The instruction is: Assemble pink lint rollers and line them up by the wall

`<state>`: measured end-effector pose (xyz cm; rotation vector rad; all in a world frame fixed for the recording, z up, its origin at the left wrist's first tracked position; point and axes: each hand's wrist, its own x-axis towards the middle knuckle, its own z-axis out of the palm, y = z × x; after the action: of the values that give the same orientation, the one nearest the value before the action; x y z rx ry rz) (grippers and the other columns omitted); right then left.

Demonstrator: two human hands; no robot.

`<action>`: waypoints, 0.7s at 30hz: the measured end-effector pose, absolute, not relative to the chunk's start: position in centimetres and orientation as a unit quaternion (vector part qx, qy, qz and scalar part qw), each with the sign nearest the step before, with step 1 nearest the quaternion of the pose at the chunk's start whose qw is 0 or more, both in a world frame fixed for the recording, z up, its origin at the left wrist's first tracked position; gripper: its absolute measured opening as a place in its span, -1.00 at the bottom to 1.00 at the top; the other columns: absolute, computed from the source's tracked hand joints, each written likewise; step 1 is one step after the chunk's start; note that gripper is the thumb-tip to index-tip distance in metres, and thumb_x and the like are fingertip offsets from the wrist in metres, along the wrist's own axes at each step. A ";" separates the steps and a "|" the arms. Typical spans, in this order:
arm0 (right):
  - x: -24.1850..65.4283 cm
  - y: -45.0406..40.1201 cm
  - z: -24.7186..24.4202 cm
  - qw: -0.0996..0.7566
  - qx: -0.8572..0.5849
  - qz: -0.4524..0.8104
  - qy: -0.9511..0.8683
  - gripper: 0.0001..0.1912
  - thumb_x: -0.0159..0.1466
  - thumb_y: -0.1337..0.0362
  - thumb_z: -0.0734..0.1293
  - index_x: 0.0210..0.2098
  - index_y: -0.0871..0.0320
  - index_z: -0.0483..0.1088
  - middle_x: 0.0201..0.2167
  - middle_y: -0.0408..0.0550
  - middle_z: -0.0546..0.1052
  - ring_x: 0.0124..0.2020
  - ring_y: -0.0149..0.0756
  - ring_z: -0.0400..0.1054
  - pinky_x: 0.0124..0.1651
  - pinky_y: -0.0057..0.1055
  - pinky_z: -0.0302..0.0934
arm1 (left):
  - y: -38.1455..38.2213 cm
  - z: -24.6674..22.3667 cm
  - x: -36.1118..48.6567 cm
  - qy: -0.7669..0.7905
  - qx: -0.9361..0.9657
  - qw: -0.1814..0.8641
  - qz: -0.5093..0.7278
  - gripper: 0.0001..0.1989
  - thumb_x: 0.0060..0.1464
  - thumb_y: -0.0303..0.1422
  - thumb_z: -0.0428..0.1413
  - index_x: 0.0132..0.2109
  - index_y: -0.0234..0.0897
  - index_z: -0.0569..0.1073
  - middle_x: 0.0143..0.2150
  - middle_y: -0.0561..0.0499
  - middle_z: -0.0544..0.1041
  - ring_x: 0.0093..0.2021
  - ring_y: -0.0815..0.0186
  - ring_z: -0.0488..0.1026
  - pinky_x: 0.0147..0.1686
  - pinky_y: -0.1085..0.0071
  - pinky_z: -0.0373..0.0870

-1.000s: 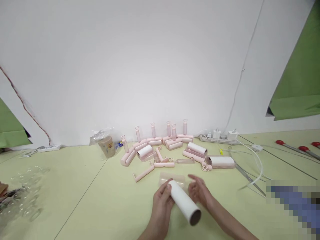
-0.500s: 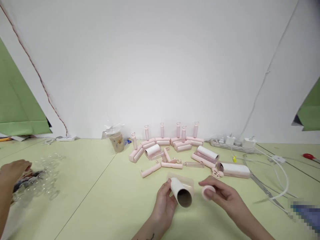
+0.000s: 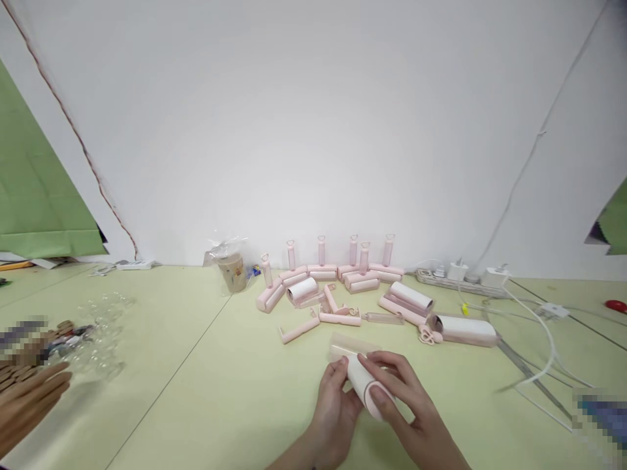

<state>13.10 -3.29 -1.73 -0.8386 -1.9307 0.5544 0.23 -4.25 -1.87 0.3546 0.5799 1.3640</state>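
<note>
A white paper roll (image 3: pixel 361 378) is tilted towards me above the table, with my left hand (image 3: pixel 336 405) wrapped round its left side. My right hand (image 3: pixel 404 398) holds a pale round cap (image 3: pixel 376 403) against the roll's near end, its fingers lying along the roll. The roll's dark opening is covered now. Clear film (image 3: pixel 350 346) shows behind the roll. Beyond my hands lie pink roller frames (image 3: pixel 340 318), a clear pink handle (image 3: pixel 385 318) and another white roll (image 3: pixel 465 329) in clear wrapping.
Pink lint rollers (image 3: pixel 322 271) with upright handles line the wall. A bagged cup (image 3: pixel 232 273) is at the back left. A power strip (image 3: pixel 426 277) and white cables (image 3: pixel 551 346) are right. Another person's hand (image 3: pixel 34 398) is beside clear plastic pieces (image 3: pixel 105 333) at left.
My right hand has moved left and brought the cap onto the roll's open end. The other person's hand has moved nearer the front edge. The view has shifted slightly.
</note>
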 end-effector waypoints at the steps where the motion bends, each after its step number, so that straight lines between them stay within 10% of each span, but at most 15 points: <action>1: 13.0 -3.5 -1.6 0.468 -0.345 0.232 -0.780 -0.65 0.24 0.22 0.20 0.02 -0.08 0.31 -0.11 -0.01 0.32 -0.07 -0.23 0.29 -0.12 -0.43 0.30 | -4.3 -1.8 0.2 0.269 0.155 0.716 0.625 -0.88 0.07 -0.35 0.06 -0.30 -0.33 0.32 -0.28 -0.07 0.45 -0.31 0.30 0.40 -0.28 0.38 0.29; 8: 12.4 -4.2 -0.9 0.482 -0.391 0.318 -0.717 -0.68 0.18 0.12 0.24 -0.06 -0.03 0.32 -0.03 -0.01 0.31 0.07 -0.09 0.17 0.06 -0.21 0.16 | -4.5 -0.4 -0.5 0.284 0.189 0.688 0.641 -0.84 0.07 -0.31 0.06 -0.38 -0.27 0.25 -0.37 0.05 0.41 -0.32 0.36 0.37 -0.29 0.45 0.25; 12: 12.1 -4.2 -1.0 0.378 -0.383 0.309 -0.784 -0.03 -0.12 0.24 0.42 0.20 -0.01 -0.12 0.25 0.07 -0.10 0.23 0.11 -0.18 0.12 0.00 0.01 | -5.1 0.7 -0.3 0.269 0.232 0.691 0.629 -0.89 0.11 -0.30 -0.01 -0.24 -0.23 0.31 -0.30 0.03 0.40 -0.24 0.32 0.35 -0.21 0.43 0.24; 15: 11.7 -4.2 -1.2 0.340 -0.339 0.266 -0.836 0.07 -0.19 0.35 0.41 0.21 0.00 -0.22 0.24 0.11 -0.11 0.23 0.14 -0.20 0.13 0.00 -0.03 | -5.2 1.0 -0.5 0.292 0.282 0.672 0.619 -0.87 0.08 -0.32 -0.02 -0.22 -0.23 0.33 -0.26 0.00 0.40 -0.16 0.23 0.34 -0.17 0.38 0.23; 21: 13.1 -3.7 -0.9 0.443 -0.417 0.275 -0.745 -0.10 -0.14 0.23 0.37 0.15 -0.01 -0.07 0.15 0.07 0.05 0.16 0.11 -0.01 0.10 -0.08 0.01 | -0.7 -0.6 -5.1 0.511 0.567 0.330 0.555 -0.64 0.00 -0.29 0.04 -0.02 -0.22 0.31 -0.05 -0.10 0.36 0.04 0.14 0.19 0.08 0.26 0.01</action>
<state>13.15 -3.66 -0.87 -1.0334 -1.8480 0.6814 -5.10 -0.69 -0.63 1.4816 1.3366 1.4523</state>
